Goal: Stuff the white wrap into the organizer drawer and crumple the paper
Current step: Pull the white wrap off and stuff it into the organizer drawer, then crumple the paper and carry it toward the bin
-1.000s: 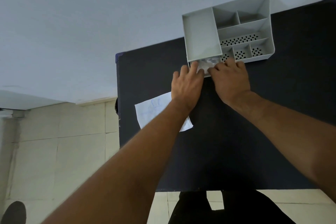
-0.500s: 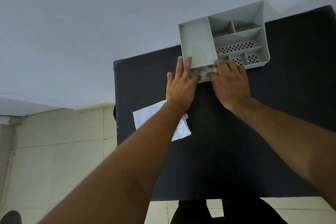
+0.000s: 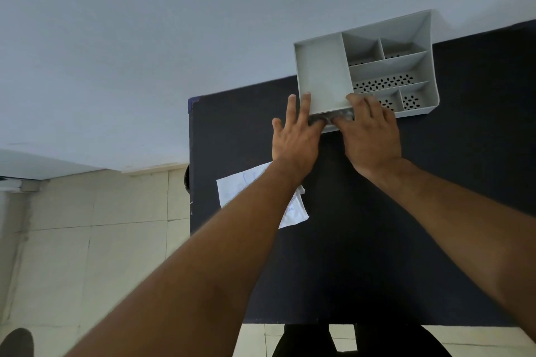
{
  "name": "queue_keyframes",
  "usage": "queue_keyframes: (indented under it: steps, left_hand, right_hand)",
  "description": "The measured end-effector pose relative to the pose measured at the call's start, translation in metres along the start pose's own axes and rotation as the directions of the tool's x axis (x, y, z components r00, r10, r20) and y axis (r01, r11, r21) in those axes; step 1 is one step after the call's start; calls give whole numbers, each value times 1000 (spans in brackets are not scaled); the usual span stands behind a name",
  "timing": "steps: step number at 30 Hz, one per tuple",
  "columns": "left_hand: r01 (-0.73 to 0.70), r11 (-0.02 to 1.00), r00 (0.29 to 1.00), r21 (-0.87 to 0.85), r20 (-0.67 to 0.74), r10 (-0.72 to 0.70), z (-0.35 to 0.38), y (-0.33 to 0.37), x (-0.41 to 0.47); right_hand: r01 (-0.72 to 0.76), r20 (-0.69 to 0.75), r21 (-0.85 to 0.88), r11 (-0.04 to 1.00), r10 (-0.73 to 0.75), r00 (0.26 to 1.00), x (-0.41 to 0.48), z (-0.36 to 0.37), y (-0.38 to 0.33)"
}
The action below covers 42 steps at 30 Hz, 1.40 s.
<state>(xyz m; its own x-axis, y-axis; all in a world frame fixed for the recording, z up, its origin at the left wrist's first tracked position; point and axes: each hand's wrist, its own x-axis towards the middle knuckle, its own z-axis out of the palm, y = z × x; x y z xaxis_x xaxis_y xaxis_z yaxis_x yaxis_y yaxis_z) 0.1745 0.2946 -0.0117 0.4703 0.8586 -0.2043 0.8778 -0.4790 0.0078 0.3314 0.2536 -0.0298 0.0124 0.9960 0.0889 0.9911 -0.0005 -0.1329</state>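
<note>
**A:** Where's the white wrap (image 3: 330,119)?

**B:** In the drawer (image 3: 329,129) of the organizer (image 3: 322,72), between your hands. It's likely soft and springy, so press it flat. Your left hand (image 3: 295,136) is splayed, your right hand (image 3: 368,136) flat; neither grips. The paper (image 3: 240,187), probably light, lies beneath your left forearm.

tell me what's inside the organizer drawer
A sliver of crinkled white wrap shows in the drawer, between the left hand and right hand. The rest is hidden under the organizer.
</note>
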Motion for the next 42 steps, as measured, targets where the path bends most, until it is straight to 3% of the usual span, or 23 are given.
queue_keyframes:
  steps: [3,9,14,20,28,35,39,42]
  left_hand:
    - [-9,1000,1000,0,-17,9,-1,0,1]
    - [-13,995,973,-102,-230,-11,3,-4,-2]
    - [19,990,977,-140,-209,-48,-5,-5,8]
    - [58,992,984,-113,-160,-76,1,-8,13]
    - [65,992,985,-105,-155,-81,-1,-6,22]
    - [-12,999,1000,-40,14,13,-2,-5,27]
    - [-14,998,999,-55,29,16,-3,-5,28]
    - [-10,991,999,-131,-37,6,1,-5,22]
  right_hand:
    - [-20,4,9,1000,20,1000,0,0,-3]
    - [23,-51,36,999,-22,998,7,-2,1]
    - [62,-68,73,995,-58,996,9,5,5]
    - [67,-150,246,967,-30,988,8,5,2]
    - [4,-72,143,990,6,997,20,8,8]
    - [-7,12,165,986,5,1000,21,11,5]
    - [-11,37,178,984,4,999,22,10,5]
    - [-8,44,164,986,1,999,18,5,3]
